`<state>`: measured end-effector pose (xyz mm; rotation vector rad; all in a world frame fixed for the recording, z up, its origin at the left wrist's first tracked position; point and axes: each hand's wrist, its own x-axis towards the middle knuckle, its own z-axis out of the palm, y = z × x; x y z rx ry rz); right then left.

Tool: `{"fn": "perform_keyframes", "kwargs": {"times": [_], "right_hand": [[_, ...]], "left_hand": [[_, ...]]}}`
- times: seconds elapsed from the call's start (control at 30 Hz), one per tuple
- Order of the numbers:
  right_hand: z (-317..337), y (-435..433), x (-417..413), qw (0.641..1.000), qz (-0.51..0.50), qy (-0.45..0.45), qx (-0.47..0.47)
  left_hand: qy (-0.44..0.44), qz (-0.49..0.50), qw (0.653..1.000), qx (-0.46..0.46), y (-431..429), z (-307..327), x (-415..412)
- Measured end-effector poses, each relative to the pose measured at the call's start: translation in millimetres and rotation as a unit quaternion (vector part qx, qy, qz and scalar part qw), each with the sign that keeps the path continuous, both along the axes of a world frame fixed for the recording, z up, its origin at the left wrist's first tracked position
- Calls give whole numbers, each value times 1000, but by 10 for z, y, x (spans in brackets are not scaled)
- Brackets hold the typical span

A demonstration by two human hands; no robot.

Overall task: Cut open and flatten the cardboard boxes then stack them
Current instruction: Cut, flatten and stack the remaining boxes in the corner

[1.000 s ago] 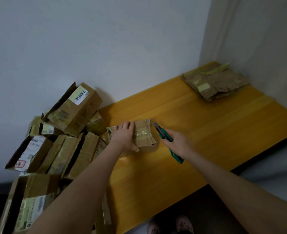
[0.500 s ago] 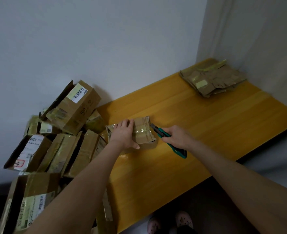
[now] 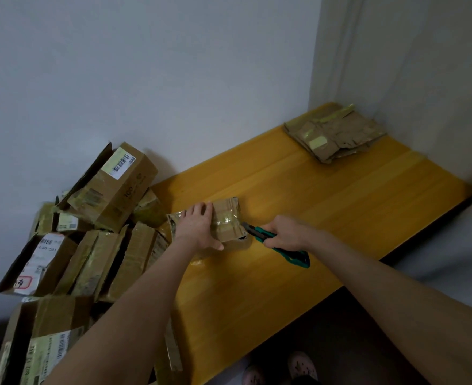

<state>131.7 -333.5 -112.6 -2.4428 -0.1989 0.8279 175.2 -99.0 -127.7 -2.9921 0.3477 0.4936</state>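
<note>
The box point(image 3: 227, 222) lies on the table point(image 3: 326, 218) near its left end, with the long axis about 9 to 3 o'clock and the taped end toward 3. The left hand point(image 3: 197, 227) presses on it with straight fingers, probably so it does not slide under the cut. At 4 o'clock the right hand point(image 3: 287, 232) has its fingers wrapped on the knife point(image 3: 258, 235), and the blade meets the box's right end. The flat stack point(image 3: 334, 134) waits at 1 o'clock and the uncut pile point(image 3: 104, 218) at 9.
</note>
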Motion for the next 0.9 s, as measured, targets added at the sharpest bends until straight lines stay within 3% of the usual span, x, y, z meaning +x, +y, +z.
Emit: {"fn": "perform_keyframes", "kwargs": {"times": [0.1, 0.17, 0.3, 0.43, 0.5, 0.6, 0.73, 0.83, 0.9], "right_hand": [[-14, -73, -23, 999, -36, 10, 32], [-60, -138, -42, 988, -134, -15, 74], [-108, -132, -30, 933, -328, -53, 140], [-1, 236, 97, 845, -418, 47, 331], [25, 417, 136, 827, -417, 91, 366], [25, 583, 193, 839, -393, 80, 369], [115, 738, 347, 835, -385, 42, 390], [151, 823, 435, 860, -365, 20, 355], [131, 847, 458, 881, -342, 3, 326]], "left_hand": [[-3, 6, 1000, 0, 1, 7, -12], [-8, 27, 1000, -6, -12, 29, -23], [-18, 126, 989, -70, -115, 115, -5], [-13, 210, 973, -98, -349, 188, -85], [-17, 249, 961, -118, -416, 191, -168], [-51, 300, 941, -150, -370, 216, -256], [-148, 293, 918, -221, -269, 329, -256], [-120, 361, 867, -322, -206, 361, -223], [-123, 388, 850, -334, -130, 323, -238]]}}
